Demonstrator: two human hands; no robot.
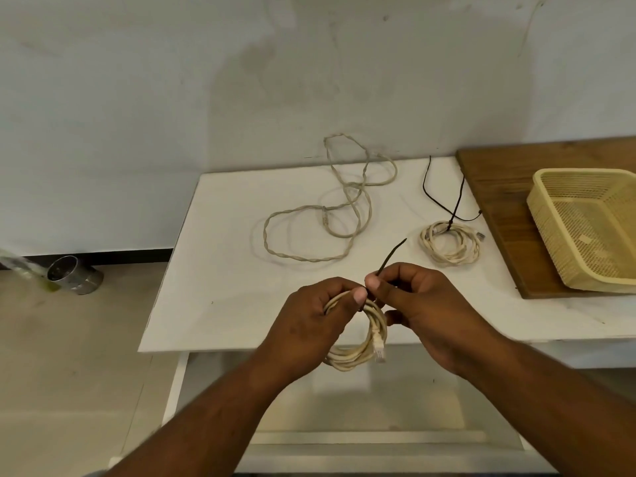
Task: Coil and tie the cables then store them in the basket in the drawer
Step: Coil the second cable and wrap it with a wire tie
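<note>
My left hand [309,321] grips a coiled cream cable [358,352] above the table's front edge; its plug hangs on the coil's right side. My right hand [423,304] pinches a thin dark tie [390,256] at the top of that coil, and the tie's free end sticks up and to the right. A second coiled cream cable [449,244] lies on the white table [223,270] with a black tie [444,194] trailing from it. An uncoiled cream cable [330,215] sprawls at the table's middle back. The yellow mesh basket [550,232] stands on a wooden board at the right.
An open white drawer [344,407] sits below the table's front edge, under my forearms. The wooden board [495,187] covers the table's right part. A metal can [74,275] lies on the floor at the left. A grey wall rises behind the table.
</note>
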